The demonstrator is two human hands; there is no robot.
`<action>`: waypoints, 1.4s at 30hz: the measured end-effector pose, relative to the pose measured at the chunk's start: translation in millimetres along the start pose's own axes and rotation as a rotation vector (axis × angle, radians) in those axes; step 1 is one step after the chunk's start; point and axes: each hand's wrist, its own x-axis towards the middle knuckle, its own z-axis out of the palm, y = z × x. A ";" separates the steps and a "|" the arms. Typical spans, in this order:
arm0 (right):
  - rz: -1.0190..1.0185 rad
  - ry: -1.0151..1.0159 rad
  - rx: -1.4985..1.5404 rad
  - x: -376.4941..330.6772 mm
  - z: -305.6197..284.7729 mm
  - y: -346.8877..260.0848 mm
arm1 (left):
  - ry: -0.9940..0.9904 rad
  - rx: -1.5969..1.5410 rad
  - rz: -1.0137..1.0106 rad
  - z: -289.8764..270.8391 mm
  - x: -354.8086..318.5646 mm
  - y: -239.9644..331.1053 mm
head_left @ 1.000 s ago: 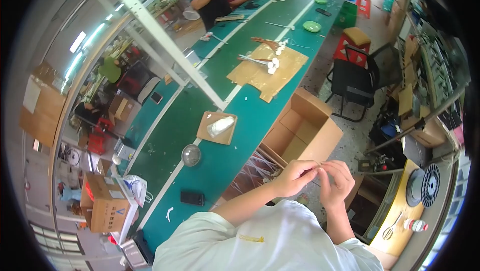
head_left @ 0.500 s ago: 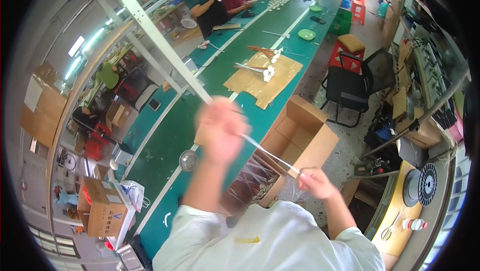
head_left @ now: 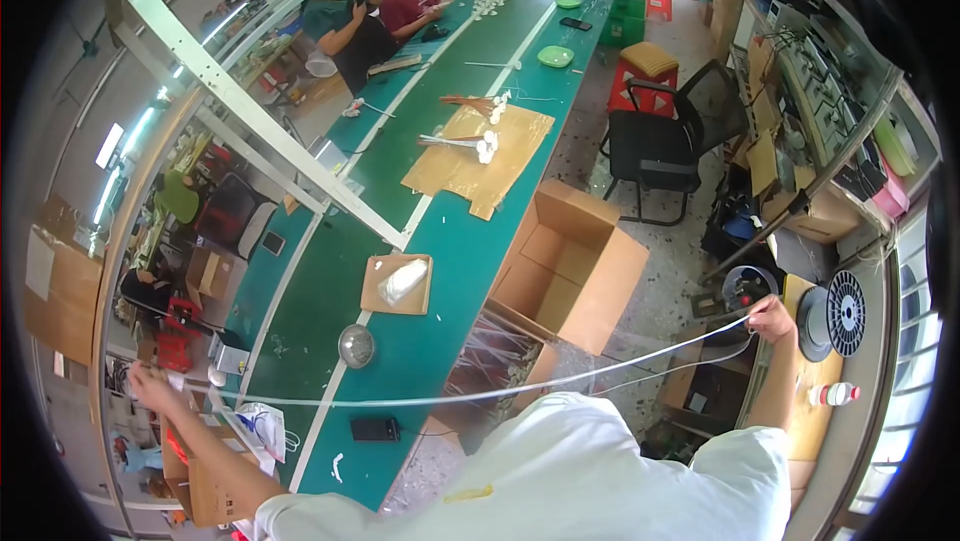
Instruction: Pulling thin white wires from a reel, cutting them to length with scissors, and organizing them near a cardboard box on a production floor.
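My arms are spread wide, and a long white cord (head_left: pixel 500 396) runs between my hands, sagging in front of my chest. Far to the left, above the cardboard carton, my left hand (head_left: pixel 155 388) is closed on one end of it; the fingers are small and slightly blurred. On the right, beside the spools, my right hand (head_left: pixel 772 321) pinches the cord between thumb and fingers. A thinner strand (head_left: pixel 690 366) droops from the right hand toward the floor side. Below the cord lies the green workbench (head_left: pixel 430 271).
A metal bowl (head_left: pixel 356 346), a shallow tray with a white roll (head_left: pixel 403 282) and a black box (head_left: pixel 375 429) sit on the bench. Open cardboard boxes (head_left: pixel 570 261) stand beside it. A metal post (head_left: pixel 250 101) rises from it. Spools (head_left: pixel 846 313) stand at right. Two people work farther off.
My hands have moved far apart, left hand to the left, right hand to the right. The cord, short between them before, now spans the whole width. My view has shifted slightly right.
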 end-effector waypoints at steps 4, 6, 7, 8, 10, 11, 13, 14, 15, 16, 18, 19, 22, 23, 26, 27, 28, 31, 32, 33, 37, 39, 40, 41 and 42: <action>0.137 0.406 -0.764 -8.0 -17.8 -47.5 | 0.189 1.102 0.435 -67.4 22.0 -7.1; 0.109 0.750 -1.030 -5.6 -55.8 -42.1 | 0.197 1.327 0.511 -106.1 33.0 7.6; -0.008 0.879 -1.187 -6.0 -60.0 -45.1 | 0.178 1.501 0.407 -139.8 39.5 17.3; 0.019 0.968 -1.223 -6.7 -72.2 -44.9 | 0.157 1.668 0.299 -174.1 48.3 23.8; 0.089 0.966 -1.306 12.5 -83.2 -36.6 | 0.217 1.428 0.280 -247.9 63.3 38.5; 0.138 0.889 -1.369 20.3 -81.0 -38.3 | 0.219 1.428 0.272 -259.8 62.9 39.8; 0.305 0.716 -1.470 33.1 -38.1 -45.8 | 0.111 1.177 0.257 -238.8 52.8 50.8; 0.437 0.451 -1.345 58.4 8.9 -74.1 | 0.148 1.195 0.233 -269.3 31.4 51.1; 0.299 0.247 -1.561 71.5 24.8 -72.2 | 0.122 0.960 0.218 -264.1 25.1 39.2; 0.289 -0.053 -1.739 88.5 47.5 -77.0 | 0.092 0.721 0.209 -246.6 23.3 30.1; 0.286 -0.109 -1.354 82.9 127.9 -108.0 | 0.023 0.681 0.244 -90.1 -49.7 87.0; 0.129 -0.237 -1.338 89.1 153.8 -106.1 | 0.064 0.273 -0.064 -11.4 -112.9 118.0; -0.420 -0.510 -1.321 83.1 296.0 -129.6 | -0.467 0.568 0.324 64.2 -253.2 120.1; -0.441 -0.514 -1.300 69.6 333.3 -128.7 | -0.703 0.190 -0.134 128.4 -305.3 142.6; -0.743 -0.735 -1.133 47.9 394.7 -124.1 | -1.222 -0.229 -0.081 225.4 -410.2 163.4; -0.748 -0.727 -1.132 42.6 408.5 -124.4 | -1.399 -0.248 -0.060 238.6 -425.2 169.8; -0.806 -0.720 -1.045 36.9 419.9 -124.8 | -1.515 -0.262 -0.070 246.2 -436.6 176.9; -0.886 -0.738 -0.873 38.8 417.5 -119.8 | -1.809 -0.183 -0.147 254.2 -422.7 185.5; -0.889 -0.753 -0.866 40.8 409.3 -119.4 | -1.785 -0.226 -0.200 249.2 -416.0 179.0; -0.892 -0.758 -0.858 41.6 399.0 -118.8 | -1.768 -0.268 -0.249 244.2 -406.9 169.7; -0.593 -0.592 -0.889 57.6 339.2 -128.5 | -1.221 -0.358 -0.632 205.6 -363.8 131.5; -0.589 -0.450 -0.927 71.4 295.7 -120.3 | -1.035 -0.248 -0.604 197.8 -340.5 128.2; -0.632 -0.335 -1.057 71.0 280.5 -125.6 | -0.917 -0.234 -0.677 186.0 -326.2 113.4; -0.568 -0.250 -0.996 76.6 259.9 -122.3 | -0.849 -0.306 -0.656 167.1 -308.7 85.3; -0.528 -0.159 -0.792 81.0 239.0 -114.5 | -0.820 -0.331 -0.652 156.1 -294.8 84.5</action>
